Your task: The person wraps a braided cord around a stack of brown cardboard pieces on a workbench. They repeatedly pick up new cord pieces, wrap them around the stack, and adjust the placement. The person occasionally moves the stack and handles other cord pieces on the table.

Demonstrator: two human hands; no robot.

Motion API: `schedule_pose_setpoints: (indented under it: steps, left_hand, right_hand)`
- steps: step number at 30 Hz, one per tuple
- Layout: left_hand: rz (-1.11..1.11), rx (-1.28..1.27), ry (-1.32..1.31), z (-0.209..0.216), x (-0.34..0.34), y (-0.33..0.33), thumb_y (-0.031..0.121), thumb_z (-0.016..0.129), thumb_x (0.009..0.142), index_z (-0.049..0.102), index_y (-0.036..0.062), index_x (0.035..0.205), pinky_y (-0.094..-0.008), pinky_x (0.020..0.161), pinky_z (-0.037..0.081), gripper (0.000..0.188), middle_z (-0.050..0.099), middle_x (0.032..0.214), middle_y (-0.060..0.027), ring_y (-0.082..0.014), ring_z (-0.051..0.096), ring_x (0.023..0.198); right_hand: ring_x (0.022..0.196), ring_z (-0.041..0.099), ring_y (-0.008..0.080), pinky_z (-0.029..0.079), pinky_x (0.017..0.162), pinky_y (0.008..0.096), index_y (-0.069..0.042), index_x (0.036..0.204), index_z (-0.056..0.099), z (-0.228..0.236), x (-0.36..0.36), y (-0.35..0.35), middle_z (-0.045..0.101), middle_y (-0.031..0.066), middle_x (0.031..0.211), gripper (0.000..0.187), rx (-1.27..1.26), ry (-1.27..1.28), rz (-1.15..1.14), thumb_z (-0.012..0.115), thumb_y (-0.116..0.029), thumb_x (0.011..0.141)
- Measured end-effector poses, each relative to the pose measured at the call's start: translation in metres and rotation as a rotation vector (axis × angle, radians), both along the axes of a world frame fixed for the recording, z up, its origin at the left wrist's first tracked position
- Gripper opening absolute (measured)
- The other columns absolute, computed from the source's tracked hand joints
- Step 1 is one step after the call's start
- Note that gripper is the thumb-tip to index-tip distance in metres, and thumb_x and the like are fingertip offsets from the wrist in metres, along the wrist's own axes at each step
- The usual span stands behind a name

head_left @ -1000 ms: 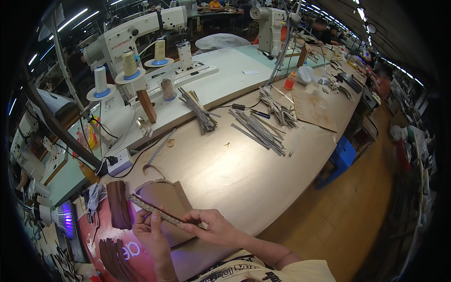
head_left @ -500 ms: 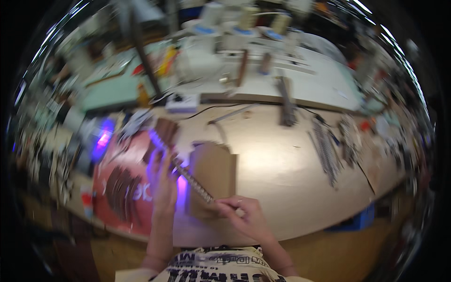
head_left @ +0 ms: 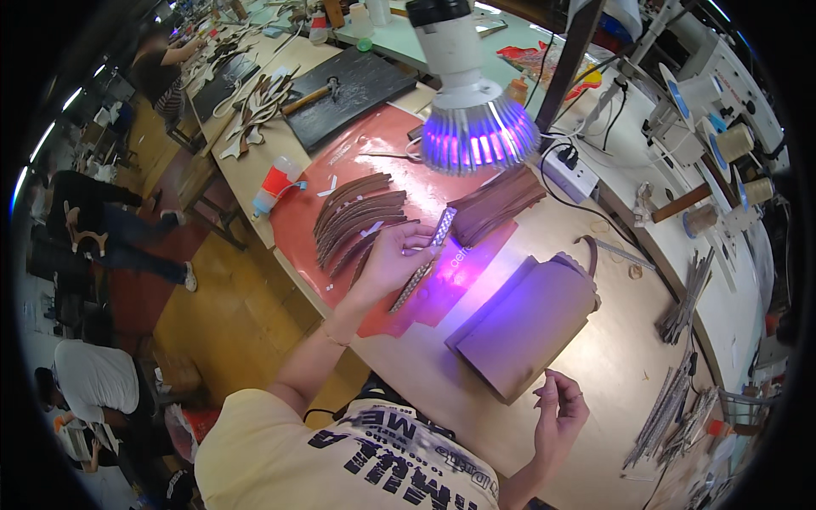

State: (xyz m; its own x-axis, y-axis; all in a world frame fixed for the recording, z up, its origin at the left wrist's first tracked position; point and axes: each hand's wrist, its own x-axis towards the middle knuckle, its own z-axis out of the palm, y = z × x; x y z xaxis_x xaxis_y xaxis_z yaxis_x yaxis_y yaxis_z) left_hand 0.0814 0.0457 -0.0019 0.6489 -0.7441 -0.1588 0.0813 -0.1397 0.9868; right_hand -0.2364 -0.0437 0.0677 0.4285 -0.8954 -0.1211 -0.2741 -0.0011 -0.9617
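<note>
My left hand (head_left: 399,253) is closed on a narrow strip (head_left: 411,286) with a woven-looking light and dark pattern. The strip slants over the red mat (head_left: 297,225), its upper end beside a bundle of brown leather strips (head_left: 497,206). Just left of this hand, several curved brown strips (head_left: 361,212) lie fanned out on the mat. My right hand (head_left: 561,415) hangs at the near corner of a brown folded sheet (head_left: 523,327), fingers half bent and apart, with nothing visible in them.
A lamp (head_left: 476,127) throws purple light from above the mat. A hammer (head_left: 310,99) rests on a black slab (head_left: 353,85); a red-labelled bottle (head_left: 277,183) stands nearby. Metallic strips (head_left: 663,408) lie at right, thread spools (head_left: 729,143) beyond. Other people (head_left: 98,374) are at left.
The view has swung left and sharpened. My right hand has let go of the patterned strip and moved away from it, while my left hand keeps it over the red mat.
</note>
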Motion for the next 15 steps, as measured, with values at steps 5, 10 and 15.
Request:
schedule_pose_setpoints:
  steps: [5, 10, 15]
  left_hand:
    - [0.008, 0.045, -0.044, -0.009, 0.007, 0.003, 0.004, 0.071, 0.087, 0.06, -0.0085, 0.118, -0.0236, 0.076, 0.055, 0.035, 0.07, 0.096, -0.0103, -0.0119, 0.068, 0.086]
    - [0.014, 0.199, -0.136, -0.014, 0.015, 0.018, 0.007, 0.07, 0.088, 0.063, -0.0049, 0.115, -0.0258, 0.073, 0.054, 0.031, 0.071, 0.091, -0.0095, -0.0124, 0.069, 0.085]
    - [0.096, 0.311, -0.874, -0.028, 0.018, 0.037, 0.007, 0.069, 0.086, 0.065, 0.0005, 0.114, -0.0363, 0.079, 0.053, 0.029, 0.07, 0.095, -0.0153, -0.0266, 0.069, 0.087]
  right_hand:
    - [0.067, 0.057, 0.0088, 0.043, 0.061, 0.0237, 0.004, 0.102, 0.068, -0.001, 0.009, 0.003, 0.065, 0.0043, 0.074, 0.021, 0.004, 0.035, 0.014, 0.064, -0.016, 0.095]
    - [0.067, 0.056, 0.0087, 0.043, 0.061, 0.0238, 0.005, 0.102, 0.068, -0.003, 0.014, 0.004, 0.065, 0.0048, 0.075, 0.02, -0.036, 0.072, 0.032, 0.064, -0.014, 0.095]
    - [0.07, 0.06, 0.0109, 0.047, 0.065, 0.0248, 0.005, 0.101, 0.069, -0.001, 0.017, 0.001, 0.068, 0.0068, 0.079, 0.018, -0.032, 0.102, 0.025, 0.064, -0.011, 0.094]
